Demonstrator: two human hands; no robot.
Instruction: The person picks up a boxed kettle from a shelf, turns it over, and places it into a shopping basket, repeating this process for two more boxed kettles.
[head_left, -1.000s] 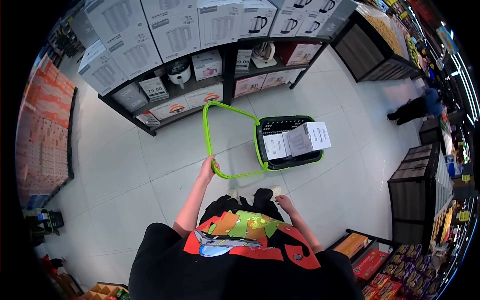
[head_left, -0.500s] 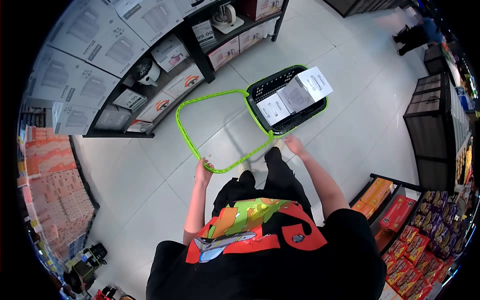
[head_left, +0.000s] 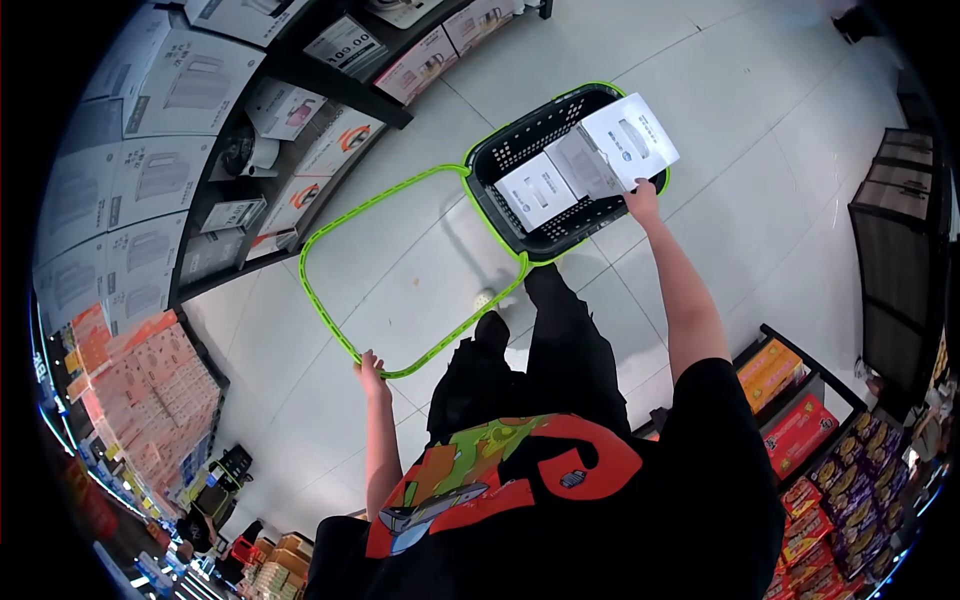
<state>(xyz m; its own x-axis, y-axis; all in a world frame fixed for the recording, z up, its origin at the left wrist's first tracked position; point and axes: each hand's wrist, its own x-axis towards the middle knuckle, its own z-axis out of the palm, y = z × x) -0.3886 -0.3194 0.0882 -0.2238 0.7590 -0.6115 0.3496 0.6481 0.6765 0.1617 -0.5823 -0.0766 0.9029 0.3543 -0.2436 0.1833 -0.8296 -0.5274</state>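
Observation:
A black basket with a green rim (head_left: pixel 512 236) stands on the tiled floor ahead of my legs. Its long green handle frame (head_left: pixel 312 283) extends to the left, and my left hand (head_left: pixel 371 372) is closed around the frame's near corner. Inside the basket are white boxes: one (head_left: pixel 538 192) lies at the left, and another (head_left: pixel 628 140) sticks up over the right end. My right hand (head_left: pixel 642 196) touches the lower edge of that right box, its fingers pressed together at the edge.
Shelves at the upper left hold boxed appliances (head_left: pixel 178 165) and price signs (head_left: pixel 232 214). Stacked pink cartons (head_left: pixel 150 395) stand at the left. A snack rack (head_left: pixel 800 435) is at the lower right, and a dark cabinet (head_left: pixel 895 240) at the far right.
My right hand has moved up and right from beside the basket to the box. My left hand, still on the handle, and the frame are lower and farther left. The view has shifted.

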